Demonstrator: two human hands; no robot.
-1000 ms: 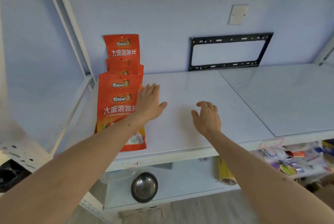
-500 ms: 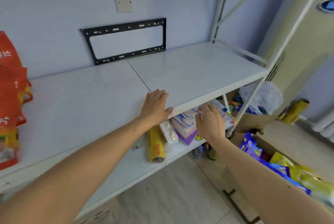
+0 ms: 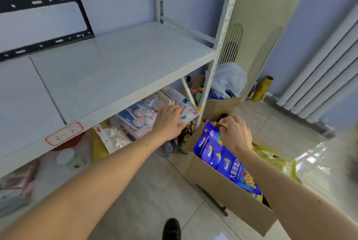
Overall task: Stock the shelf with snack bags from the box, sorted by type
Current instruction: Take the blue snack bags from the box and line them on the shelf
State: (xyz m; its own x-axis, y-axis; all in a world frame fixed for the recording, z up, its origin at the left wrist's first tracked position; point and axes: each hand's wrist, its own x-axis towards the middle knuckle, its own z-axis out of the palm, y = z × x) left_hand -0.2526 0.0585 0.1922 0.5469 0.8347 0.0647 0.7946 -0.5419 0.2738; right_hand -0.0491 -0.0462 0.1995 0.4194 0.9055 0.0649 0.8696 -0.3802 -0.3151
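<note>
Shelf [image 3: 120, 69] bare here, box [image 3: 228, 191] full of blue bags [image 3: 228, 164]; right hand [image 3: 235, 133] pinching one, left hand [image 3: 170, 121] relaxed, empty.

A cardboard box [image 3: 228, 187] stands open on the floor, just right of the shelf [image 3: 120, 65] post. Blue bags [image 3: 228, 164] stand packed inside it, with yellow bags [image 3: 275, 160] behind them. The right hand [image 3: 235, 133] is over the box's far end, fingers [image 3: 224, 123] curled at the top of a blue bag. The left hand [image 3: 169, 121] reaches left of the box, flat over packets [image 3: 135, 117] on the lower shelf. A label [image 3: 64, 133] sticks to the upper shelf's front edge. A shoe [image 3: 171, 229] shows near the box.
</note>
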